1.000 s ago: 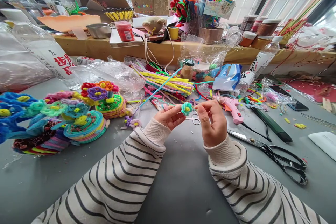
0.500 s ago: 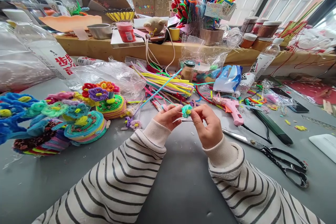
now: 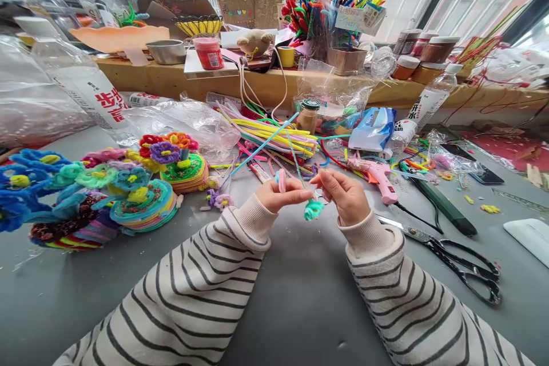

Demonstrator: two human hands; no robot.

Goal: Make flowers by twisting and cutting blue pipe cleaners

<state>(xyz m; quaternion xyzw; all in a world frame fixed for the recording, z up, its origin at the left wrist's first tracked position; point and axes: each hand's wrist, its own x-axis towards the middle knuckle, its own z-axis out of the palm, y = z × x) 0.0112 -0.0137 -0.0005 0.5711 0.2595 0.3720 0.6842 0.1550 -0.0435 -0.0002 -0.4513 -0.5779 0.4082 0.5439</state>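
Observation:
A small teal pipe-cleaner flower [image 3: 314, 209] hangs head down, its thin green stem [image 3: 295, 159] rising behind it toward the back of the table. My left hand [image 3: 278, 194] is closed, thumb and fingers pinching the stem just above the bloom. A small pink loop [image 3: 281, 180] stands up at that hand's fingers. To the right of the flower, my right hand [image 3: 348, 197] is closed in a pinch, with a small shiny thing showing below its fingertips, too small to make out. Open-handled black scissors [image 3: 446, 251] lie beside my right sleeve.
Finished pipe-cleaner flowers [image 3: 137, 180] on coiled bases stand at left. Behind my hands lies a bundle of pipe cleaners [image 3: 278, 140]. A pink glue gun [image 3: 377, 177] and a dark green tool [image 3: 446, 206] lie at right. Bottles, jars and plastic bags line the back.
The flower has turned from facing me to hanging down, and its stem now shows upright. My left hand pinches the stem; my right hand has come off the bloom and moved slightly right.

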